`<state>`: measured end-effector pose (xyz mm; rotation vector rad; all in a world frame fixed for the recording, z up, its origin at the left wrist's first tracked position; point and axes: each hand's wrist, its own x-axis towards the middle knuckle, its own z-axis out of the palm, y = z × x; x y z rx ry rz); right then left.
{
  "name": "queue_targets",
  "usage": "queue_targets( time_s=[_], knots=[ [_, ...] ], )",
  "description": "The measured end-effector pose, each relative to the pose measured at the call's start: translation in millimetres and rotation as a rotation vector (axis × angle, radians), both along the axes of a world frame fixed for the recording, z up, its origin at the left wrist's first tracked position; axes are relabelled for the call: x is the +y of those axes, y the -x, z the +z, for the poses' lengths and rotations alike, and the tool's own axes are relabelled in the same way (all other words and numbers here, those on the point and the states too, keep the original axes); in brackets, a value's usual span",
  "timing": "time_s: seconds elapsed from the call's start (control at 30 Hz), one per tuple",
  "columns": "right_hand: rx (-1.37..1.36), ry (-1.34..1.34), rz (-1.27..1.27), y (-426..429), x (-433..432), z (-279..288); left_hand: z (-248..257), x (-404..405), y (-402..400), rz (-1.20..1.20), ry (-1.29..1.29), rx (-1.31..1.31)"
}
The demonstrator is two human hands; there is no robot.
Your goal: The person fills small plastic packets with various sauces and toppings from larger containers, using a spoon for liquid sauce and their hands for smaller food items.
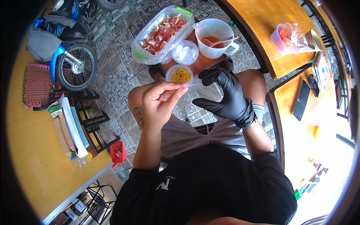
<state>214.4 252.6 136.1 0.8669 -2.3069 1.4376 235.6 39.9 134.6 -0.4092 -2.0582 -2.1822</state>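
My bare left hand (164, 101) pinches a small clear plastic bag (197, 84) between thumb and fingertips. To its right my right hand (225, 94), in a black glove, has thumb and fingers spread, with nothing seen between them. Just beyond the left fingertips stands a round tub (168, 73) of yellow rubber bands (180, 75). Behind it is a round clear tub (185, 52) with whitish plastic inside. A measuring jug (213, 28) holds red sauce and a pinkish spoon (225, 40). Many tied bags of red sauce (163, 35) fill a clear plastic box (137, 53).
The tubs and jug stand on a low wooden stool (206, 63) between my feet. At right, a wooden table (253, 17) bears a tub of red contents (278, 42) and a cup (315, 40); another holds a phone (301, 99). A motorcycle (76, 66) and red dustpan (117, 153) are at left.
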Motion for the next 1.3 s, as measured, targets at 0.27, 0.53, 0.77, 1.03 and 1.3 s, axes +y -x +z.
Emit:
queue_targets(
  time_s=[0.27, 0.53, 0.77, 1.03, 1.3],
  knots=[
    [-0.005, 0.005, 0.002, 0, -12, 3, -8, 2, -1, -0.037, -0.030, -0.036],
    [-0.054, -0.015, 0.013, -2, -14, -2, -12, 0, 0, -0.023, 0.018, -0.049],
    [-0.098, -0.005, 0.160, 2, -10, -16, -5, 1, 8, -0.057, 0.181, -0.084],
    [-0.089, 0.045, 0.160, 13, 2, -13, -9, -5, 20, -0.158, 0.334, -0.002],
    [-0.054, -0.138, 0.089, 12, 5, -12, -4, -4, 25, -0.110, 0.522, 0.073]
  ],
)
